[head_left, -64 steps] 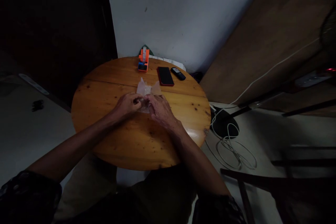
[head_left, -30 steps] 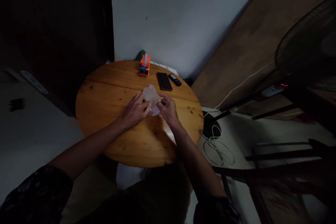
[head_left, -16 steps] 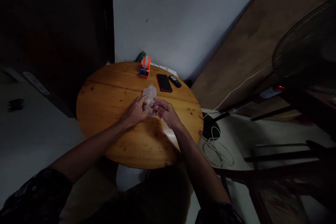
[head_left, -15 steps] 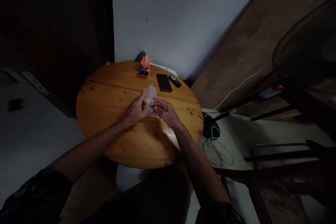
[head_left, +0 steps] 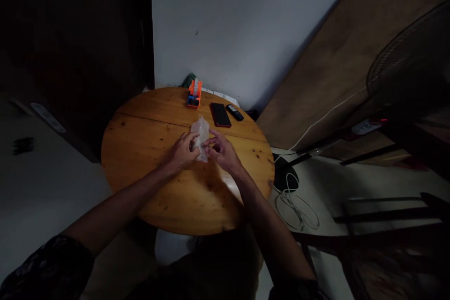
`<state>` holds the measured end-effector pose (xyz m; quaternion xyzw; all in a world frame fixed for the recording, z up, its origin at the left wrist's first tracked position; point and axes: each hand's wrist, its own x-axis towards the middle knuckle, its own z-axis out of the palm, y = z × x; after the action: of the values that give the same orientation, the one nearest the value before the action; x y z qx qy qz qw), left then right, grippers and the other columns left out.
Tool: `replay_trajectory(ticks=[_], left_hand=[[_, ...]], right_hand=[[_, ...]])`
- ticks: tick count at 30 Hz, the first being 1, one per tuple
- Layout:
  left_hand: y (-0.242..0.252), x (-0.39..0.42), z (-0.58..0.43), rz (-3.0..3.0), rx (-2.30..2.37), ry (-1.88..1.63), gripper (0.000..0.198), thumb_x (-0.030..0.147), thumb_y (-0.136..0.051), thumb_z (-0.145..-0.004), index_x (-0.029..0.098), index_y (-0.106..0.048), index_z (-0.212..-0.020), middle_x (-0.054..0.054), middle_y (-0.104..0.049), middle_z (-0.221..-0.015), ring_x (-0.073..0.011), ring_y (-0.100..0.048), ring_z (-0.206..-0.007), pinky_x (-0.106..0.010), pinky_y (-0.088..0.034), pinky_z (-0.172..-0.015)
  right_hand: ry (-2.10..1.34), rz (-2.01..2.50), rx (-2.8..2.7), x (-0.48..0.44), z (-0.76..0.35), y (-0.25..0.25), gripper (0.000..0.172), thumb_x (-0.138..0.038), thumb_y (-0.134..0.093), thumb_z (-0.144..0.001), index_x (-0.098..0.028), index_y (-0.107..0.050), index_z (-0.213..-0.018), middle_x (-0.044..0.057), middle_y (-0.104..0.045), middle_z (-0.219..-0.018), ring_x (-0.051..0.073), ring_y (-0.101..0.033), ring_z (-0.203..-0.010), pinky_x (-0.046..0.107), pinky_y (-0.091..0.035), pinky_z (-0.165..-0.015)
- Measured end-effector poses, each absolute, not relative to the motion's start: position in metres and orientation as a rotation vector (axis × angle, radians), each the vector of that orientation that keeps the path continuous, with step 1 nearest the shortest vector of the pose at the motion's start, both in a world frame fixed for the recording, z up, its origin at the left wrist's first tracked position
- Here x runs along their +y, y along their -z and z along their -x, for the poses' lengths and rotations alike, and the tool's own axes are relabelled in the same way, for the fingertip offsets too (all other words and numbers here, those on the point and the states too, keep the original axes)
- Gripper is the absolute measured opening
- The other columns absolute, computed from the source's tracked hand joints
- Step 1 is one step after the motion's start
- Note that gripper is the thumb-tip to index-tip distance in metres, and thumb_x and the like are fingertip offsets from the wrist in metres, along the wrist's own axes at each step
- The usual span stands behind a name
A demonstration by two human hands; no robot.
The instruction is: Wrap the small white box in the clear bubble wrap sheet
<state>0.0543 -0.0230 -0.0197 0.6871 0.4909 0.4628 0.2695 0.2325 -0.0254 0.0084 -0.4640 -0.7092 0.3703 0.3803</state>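
Note:
A crumpled piece of clear plastic wrap (head_left: 201,126) is between my two hands above the middle of the round wooden table. My left hand (head_left: 184,149) has its fingers curled on the wrap's left edge, with thumb and fingertips pinching it. From the other side my right hand (head_left: 222,150) holds the wrap's right edge between thumb and bent fingers, the index finger raised along it. Whether something lies inside the wrap cannot be made out.
On the round table (head_left: 140,150) stand an orange and blue tape dispenser (head_left: 194,93), a dark phone with a red edge (head_left: 221,115) and a black remote-like handset (head_left: 235,112). A fan (head_left: 411,65) and a coiled white cable (head_left: 295,204) are at the right.
The wrap has been flattened and stretched more lengthwise between my hands. My right fingers have closed in lower on it. The view has tilted up slightly.

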Motion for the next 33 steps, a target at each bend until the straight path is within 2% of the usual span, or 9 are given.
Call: replay_trajectory(ticks=[6, 11, 15, 18, 20, 22, 26, 29, 33], left_hand=[[0.021, -0.023, -0.056, -1.85, 1.331, -1.233, 0.067, 0.014, -0.06, -0.071, 0.018, -0.052, -0.137, -0.004, -0.065, -0.11, -0.0082, -0.048, -0.059, -0.025, -0.05, -0.065], [0.021, -0.025, -0.056, -1.873, 1.366, -1.185, 0.074, 0.015, -0.06, -0.074, 0.015, -0.043, -0.146, -0.007, -0.066, -0.111, -0.0125, -0.059, -0.073, -0.028, -0.054, -0.076], [0.017, -0.029, -0.054, -1.998, 1.396, -1.213, 0.051, 0.016, -0.059, -0.077, 0.018, -0.061, -0.127, -0.009, -0.06, -0.119, -0.0159, -0.063, -0.088, -0.03, -0.055, -0.084], [0.017, -0.03, -0.053, -2.091, 1.366, -1.214, 0.028, 0.014, -0.058, -0.078, 0.02, -0.07, -0.102, -0.006, -0.061, -0.11, -0.0183, -0.064, -0.095, -0.032, -0.055, -0.088], [0.018, -0.028, -0.053, -2.109, 1.364, -1.201, 0.024, 0.014, -0.058, -0.078, 0.02, -0.071, -0.097, -0.006, -0.062, -0.104, -0.019, -0.064, -0.095, -0.032, -0.055, -0.089], [0.019, -0.028, -0.053, -2.099, 1.373, -1.191, 0.026, 0.014, -0.058, -0.077, 0.019, -0.072, -0.099, -0.006, -0.062, -0.104, -0.019, -0.064, -0.093, -0.033, -0.056, -0.088], [0.02, -0.028, -0.055, -2.082, 1.396, -1.198, 0.026, 0.014, -0.059, -0.077, 0.02, -0.072, -0.098, -0.006, -0.063, -0.104, -0.0194, -0.065, -0.094, -0.033, -0.056, -0.088], [0.021, -0.028, -0.055, -2.079, 1.388, -1.198, 0.027, 0.013, -0.059, -0.077, 0.02, -0.072, -0.099, -0.006, -0.062, -0.107, -0.019, -0.065, -0.094, -0.032, -0.057, -0.087], [0.019, -0.03, -0.056, -2.088, 1.374, -1.216, 0.027, 0.013, -0.058, -0.077, 0.019, -0.072, -0.099, -0.007, -0.061, -0.111, -0.0194, -0.065, -0.099, -0.032, -0.056, -0.09]], right_hand=[[-0.704, 1.156, -1.832, -0.014, -0.235, -0.008, 0.058, -0.024, -0.059, -0.081, -0.02, -0.053, -0.139, 0.006, -0.073, -0.104, 0.016, -0.061, -0.081, 0.025, -0.042, -0.063], [-0.569, 1.182, -2.052, -0.01, -0.224, -0.005, 0.056, -0.019, -0.055, -0.085, -0.02, -0.054, -0.141, 0.008, -0.075, -0.105, 0.024, -0.065, -0.098, 0.04, -0.047, -0.089], [-0.52, 1.169, -2.096, -0.011, -0.223, 0.001, 0.052, -0.019, -0.052, -0.088, -0.02, -0.054, -0.14, 0.009, -0.076, -0.108, 0.027, -0.064, -0.111, 0.048, -0.041, -0.103], [-0.562, 1.16, -1.993, -0.01, -0.227, 0.003, 0.046, -0.026, -0.056, -0.089, -0.022, -0.057, -0.135, 0.008, -0.075, -0.112, 0.026, -0.063, -0.115, 0.047, -0.041, -0.106], [-0.619, 1.187, -1.807, -0.005, -0.231, 0.004, 0.042, -0.032, -0.059, -0.088, -0.022, -0.059, -0.129, 0.008, -0.073, -0.115, 0.024, -0.064, -0.11, 0.044, -0.048, -0.099], [-0.736, 1.269, -1.574, 0.004, -0.237, 0.005, 0.041, -0.034, -0.063, -0.083, -0.021, -0.059, -0.122, 0.008, -0.071, -0.112, 0.021, -0.067, -0.096, 0.037, -0.056, -0.08], [-1.097, 1.431, -1.273, 0.021, -0.243, 0.002, 0.048, -0.032, -0.076, -0.072, -0.019, -0.056, -0.114, 0.003, -0.068, -0.088, 0.016, -0.065, -0.069, 0.023, -0.049, -0.044], [-1.228, 1.467, -1.197, 0.033, -0.238, -0.002, 0.047, -0.029, -0.082, -0.068, -0.017, -0.056, -0.106, -0.001, -0.064, -0.07, 0.015, -0.062, -0.057, 0.021, -0.044, -0.036], [-1.311, 1.43, -1.23, 0.048, -0.225, -0.007, 0.04, -0.031, -0.085, -0.065, -0.017, -0.059, -0.092, -0.005, -0.06, -0.059, 0.01, -0.052, -0.043, 0.021, -0.039, -0.031]])
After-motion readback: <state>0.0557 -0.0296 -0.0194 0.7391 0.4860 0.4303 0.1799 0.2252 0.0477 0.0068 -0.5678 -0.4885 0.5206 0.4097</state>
